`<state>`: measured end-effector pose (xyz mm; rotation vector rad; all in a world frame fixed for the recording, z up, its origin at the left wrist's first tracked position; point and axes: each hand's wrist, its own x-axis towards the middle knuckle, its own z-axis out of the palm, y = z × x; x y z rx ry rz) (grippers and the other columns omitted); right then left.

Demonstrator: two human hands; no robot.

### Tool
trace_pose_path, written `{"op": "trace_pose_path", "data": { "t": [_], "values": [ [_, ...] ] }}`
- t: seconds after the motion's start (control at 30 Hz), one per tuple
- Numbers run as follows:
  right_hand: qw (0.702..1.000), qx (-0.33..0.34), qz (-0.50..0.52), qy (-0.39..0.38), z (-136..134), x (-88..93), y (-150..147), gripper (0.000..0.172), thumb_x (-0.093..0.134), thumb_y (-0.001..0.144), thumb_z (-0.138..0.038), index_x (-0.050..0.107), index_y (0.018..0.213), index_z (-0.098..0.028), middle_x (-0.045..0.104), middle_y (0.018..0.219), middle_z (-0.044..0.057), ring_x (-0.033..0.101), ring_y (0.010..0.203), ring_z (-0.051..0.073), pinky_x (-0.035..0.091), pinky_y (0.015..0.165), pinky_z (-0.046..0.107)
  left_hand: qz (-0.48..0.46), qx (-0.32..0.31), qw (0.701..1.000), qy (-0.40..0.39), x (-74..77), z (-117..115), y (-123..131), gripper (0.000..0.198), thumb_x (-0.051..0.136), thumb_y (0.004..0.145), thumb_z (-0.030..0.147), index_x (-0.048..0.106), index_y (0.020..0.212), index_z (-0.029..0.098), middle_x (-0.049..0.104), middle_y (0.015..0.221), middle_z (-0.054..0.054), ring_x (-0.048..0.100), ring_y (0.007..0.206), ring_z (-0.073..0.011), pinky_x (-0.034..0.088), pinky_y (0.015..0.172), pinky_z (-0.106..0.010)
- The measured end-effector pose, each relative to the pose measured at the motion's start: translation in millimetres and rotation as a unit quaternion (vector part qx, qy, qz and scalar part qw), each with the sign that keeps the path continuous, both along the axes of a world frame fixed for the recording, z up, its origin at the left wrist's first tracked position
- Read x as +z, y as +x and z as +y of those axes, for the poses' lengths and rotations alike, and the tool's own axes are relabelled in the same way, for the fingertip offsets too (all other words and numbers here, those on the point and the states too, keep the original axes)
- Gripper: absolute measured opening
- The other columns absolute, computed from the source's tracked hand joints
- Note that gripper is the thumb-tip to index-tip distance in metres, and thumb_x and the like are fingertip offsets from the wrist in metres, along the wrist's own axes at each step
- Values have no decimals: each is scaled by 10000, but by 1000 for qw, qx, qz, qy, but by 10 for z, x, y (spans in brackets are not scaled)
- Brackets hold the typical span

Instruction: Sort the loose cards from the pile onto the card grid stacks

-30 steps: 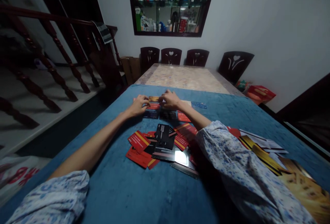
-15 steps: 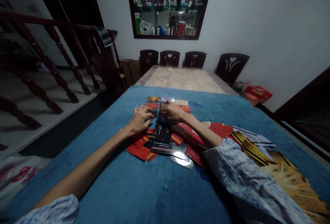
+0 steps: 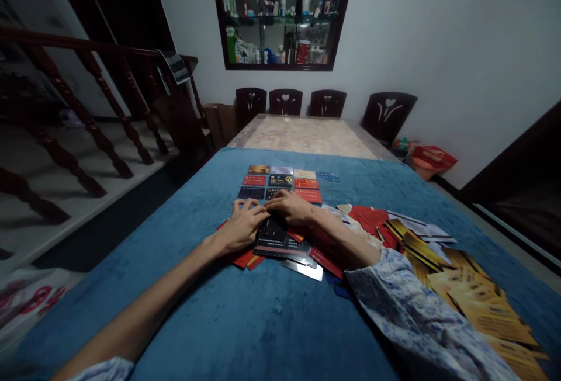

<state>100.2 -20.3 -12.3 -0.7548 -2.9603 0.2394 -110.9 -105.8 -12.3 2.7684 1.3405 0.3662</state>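
My left hand (image 3: 240,226) lies palm down on a loose heap of red and black cards (image 3: 280,245) in the middle of the blue cloth, fingers spread flat. My right hand (image 3: 293,208) rests just beside it on the far edge of the same heap, fingers curled over the cards; what they grip, if anything, is hidden. Beyond both hands, cards stand in neat rows (image 3: 280,181) on the cloth.
A blue cloth (image 3: 245,317) covers the near part of a long table; its bare marbled top (image 3: 307,134) shows farther off. Gold and red cards (image 3: 456,276) are piled at the right. Dark chairs (image 3: 284,101) line the far end, a stair railing (image 3: 87,100) runs at left.
Both hands have drawn back toward me from the neat rows onto the loose heap. The rows of cards are now uncovered.
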Motion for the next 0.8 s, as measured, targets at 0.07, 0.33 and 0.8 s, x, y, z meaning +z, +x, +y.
{"op": "trace_pose_path", "data": {
  "t": [0.07,0.33,0.8],
  "values": [
    [1000,-1,-4,6,-7,-13,14,637,581,774,-87,639,1371,-298,616,1449,48,479,1257,301,396,990,474,8,-10,1000,-1,-15,4,-20,473,418,890,59,672,1238,254,672,1297,-80,455,1236,-307,278,1023,-548],
    [1000,-5,22,18,-12,-5,87,417,660,815,-212,731,1224,-249,707,1302,61,499,1190,300,386,955,453,4,1,1000,3,-22,20,-120,390,437,913,102,711,1169,210,689,1256,-91,450,1265,-316,260,1037,-583],
    [997,23,60,36,-26,16,89,268,700,861,-328,780,1090,-216,728,997,92,503,1015,263,383,871,402,-22,70,996,-43,82,-47,-75,311,610,855,301,746,1110,184,712,1167,-94,493,1202,-320,321,1037,-558]
  ]
}}
